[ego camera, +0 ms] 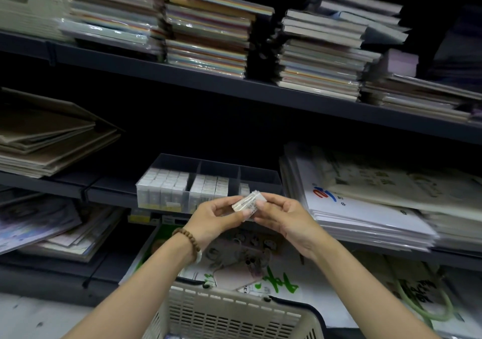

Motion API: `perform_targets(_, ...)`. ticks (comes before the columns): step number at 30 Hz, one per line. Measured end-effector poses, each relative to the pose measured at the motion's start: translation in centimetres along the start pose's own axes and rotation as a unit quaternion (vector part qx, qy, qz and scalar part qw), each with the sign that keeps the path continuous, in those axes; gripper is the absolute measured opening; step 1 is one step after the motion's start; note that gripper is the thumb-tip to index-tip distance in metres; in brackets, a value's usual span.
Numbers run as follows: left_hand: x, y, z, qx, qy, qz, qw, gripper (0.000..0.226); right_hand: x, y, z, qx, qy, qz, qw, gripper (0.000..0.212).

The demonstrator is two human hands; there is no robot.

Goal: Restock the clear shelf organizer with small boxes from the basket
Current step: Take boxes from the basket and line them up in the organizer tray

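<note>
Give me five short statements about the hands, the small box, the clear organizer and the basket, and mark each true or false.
1. Both hands hold one small box between them. True; left hand, right hand.
2. The clear organizer is full in every compartment. False; the right compartment is almost empty.
3. The basket sits on the top shelf. False; it is low, below the hands.
4. A bead bracelet is on the left wrist. True.
5. The organizer's left compartment holds many boxes. True.

Organizer [208, 179] on middle shelf [109, 195]; basket [234, 312] below, in front.
</note>
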State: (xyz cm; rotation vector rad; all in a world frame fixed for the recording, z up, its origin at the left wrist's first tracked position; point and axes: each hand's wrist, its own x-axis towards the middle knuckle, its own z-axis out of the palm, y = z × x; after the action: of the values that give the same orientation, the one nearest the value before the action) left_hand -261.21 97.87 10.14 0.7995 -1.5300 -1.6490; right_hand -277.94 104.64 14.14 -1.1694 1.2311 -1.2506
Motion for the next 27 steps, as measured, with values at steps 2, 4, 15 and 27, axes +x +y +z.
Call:
perform_targets(2,0.5,0.0,0.1,-0.004,0.003,0.008,1.000,0.049,0.7,-0.1,-0.2,-0.023,-0.002,-0.004,1.000,0.026)
perform_targets(4,0.8,0.3,0.4,0.003,0.012,0.021,1.000,0.047,1.7,-0.6,-0.6,-0.049,-0.003,-0.010,0.999,0.024)
perform_targets(15,2.1,-2.7,-3.2,0.580,0.093,0.142,0.796,0.079,8.8,-2.1,-3.5,-0.242,-0.025,0.079,0.967,0.039)
perform_targets(27,2.2,-3.0,-3.3,0.581,0.101,0.165,0.790,0.078,9.0,-0.9,-2.0,-0.387,-0.016,-0.033,0.921,0.047)
